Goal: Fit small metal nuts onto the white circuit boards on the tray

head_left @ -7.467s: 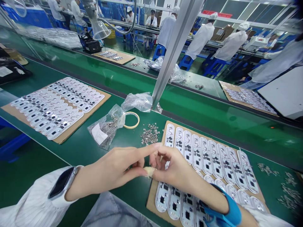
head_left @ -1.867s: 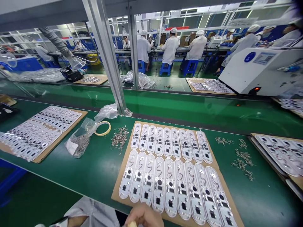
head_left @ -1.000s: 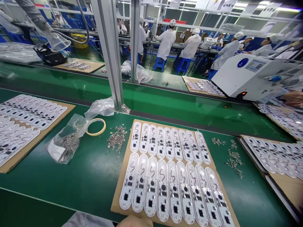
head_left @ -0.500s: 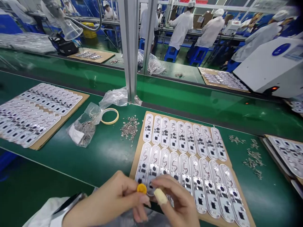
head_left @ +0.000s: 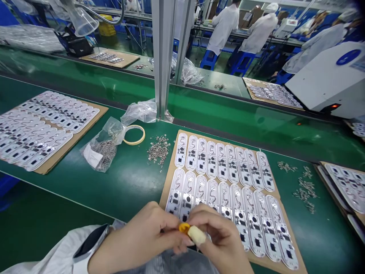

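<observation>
My left hand (head_left: 154,234), with a dark watch on its wrist, pinches a small round orange piece (head_left: 184,228). Close against it, my right hand (head_left: 218,236) has its fingers drawn together, with a pale yellow cover (head_left: 196,235) on the thumb; whatever these fingers hold is too small to make out. Both hands are over the near edge of a cardboard sheet (head_left: 168,182) bearing two rows of white oval cases (head_left: 236,194) with circuit boards and thin wires. The hands hide the lower ends of several cases.
Small metal parts (head_left: 158,150) lie in a pile beside a tape roll (head_left: 134,135) and a plastic bag (head_left: 102,148). Another loaded sheet (head_left: 57,160) is at the left. Screws (head_left: 306,190) are scattered at the right. A metal post (head_left: 162,61) stands behind. People in white coats work beyond.
My left hand has moved right, bringing the orange piece up against the covered right thumb. The orange piece has tilted. The whole view has shifted slightly.
</observation>
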Available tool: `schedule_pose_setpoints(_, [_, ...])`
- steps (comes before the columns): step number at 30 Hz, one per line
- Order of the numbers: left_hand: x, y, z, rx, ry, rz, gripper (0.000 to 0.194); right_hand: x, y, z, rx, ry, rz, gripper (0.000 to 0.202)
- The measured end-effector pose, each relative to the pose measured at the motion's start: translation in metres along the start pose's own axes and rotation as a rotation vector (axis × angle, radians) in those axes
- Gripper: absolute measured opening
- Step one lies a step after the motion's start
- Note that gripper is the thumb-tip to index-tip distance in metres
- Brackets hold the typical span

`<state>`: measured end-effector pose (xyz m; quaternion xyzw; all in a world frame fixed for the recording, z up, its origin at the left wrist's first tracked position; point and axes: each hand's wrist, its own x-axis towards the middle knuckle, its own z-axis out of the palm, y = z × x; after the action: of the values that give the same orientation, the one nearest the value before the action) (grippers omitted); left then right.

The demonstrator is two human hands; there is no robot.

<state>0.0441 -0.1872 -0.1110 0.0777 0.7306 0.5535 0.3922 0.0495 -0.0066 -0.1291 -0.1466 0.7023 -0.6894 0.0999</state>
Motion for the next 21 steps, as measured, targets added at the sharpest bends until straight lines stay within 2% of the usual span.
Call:
schedule_pose_setpoints(2, [-0.001, -0.002, 0.002, 0.067, 0.088, 0.054, 0.034, 0.002, -0.003, 0.0, -0.053, 0.039, -0.022, 0.009])
schedule_pose_setpoints(5, [-0.003, -0.005, 0.005, 0.041, 0.218, 0.159, 0.026, 0.003, -0.005, 0.002, -0.127, 0.091, -0.06, 0.009])
schedule_pose_setpoints(8, [-0.004, -0.008, 0.006, 0.088, 0.301, 0.252, 0.024, 0.002, -0.005, 0.003, -0.204, 0.109, -0.123, 0.009])
schedule_pose_setpoints(12, [-0.001, -0.01, 0.005, 0.209, 0.324, 0.357, 0.022, -0.002, -0.002, 0.001, -0.291, 0.071, -0.187, 0.013])
schedule_pose_setpoints(18, [-0.003, -0.01, 0.005, 0.409, 0.368, 0.579, 0.013, -0.01, -0.001, -0.004, -0.369, 0.02, -0.199, 0.019])
schedule_pose_setpoints(21, [-0.004, -0.01, 0.008, 0.449, 0.392, 0.597, 0.011, -0.012, 0.0, -0.005, -0.387, 0.016, -0.235, 0.014])
